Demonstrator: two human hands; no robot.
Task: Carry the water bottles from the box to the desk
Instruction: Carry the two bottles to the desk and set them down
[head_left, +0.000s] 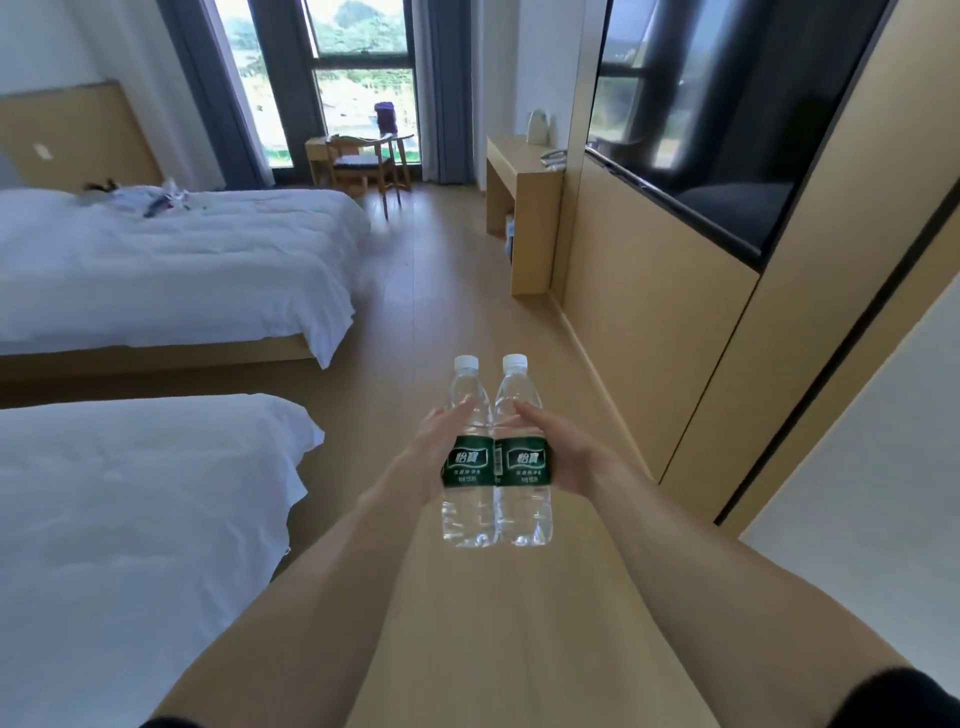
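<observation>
Two clear water bottles were held upright and side by side in front of the body, above the wooden floor (447, 270), their sides touching at the green labels. The left bottle (467, 457) was gripped by the left hand (434, 452), whose fingers were curled round the far side of the bottle at label height, with fingertips seen through the clear plastic above the label. The right bottle (522, 457) was gripped in the same manner by the right hand (563, 457), the thumb laid across the upper body of the bottle and the fingers wrapped round behind it. Both bottles were capped in white and appeared full. Both forearms were stretched forward, bare, with dark sleeve edges at the bottom corners of the view.

The bottles were carried in the aisle of a bedroom, well apart from the surface (519, 171), a light wooden desk set against the right-hand wall farther down the room. A white kettle (538, 126) was seen standing on that surface, and a further object lay near it, too small to be identified. To the left, two beds with white covers were seen: the near bed (130, 519) and the far bed (171, 260), on which some small scattered items lay. A wooden chair (371, 161) was placed before the window (358, 78), flanked by grey curtains. Along the right wall, a dark screen (727, 130) was mounted within wooden panelling.
</observation>
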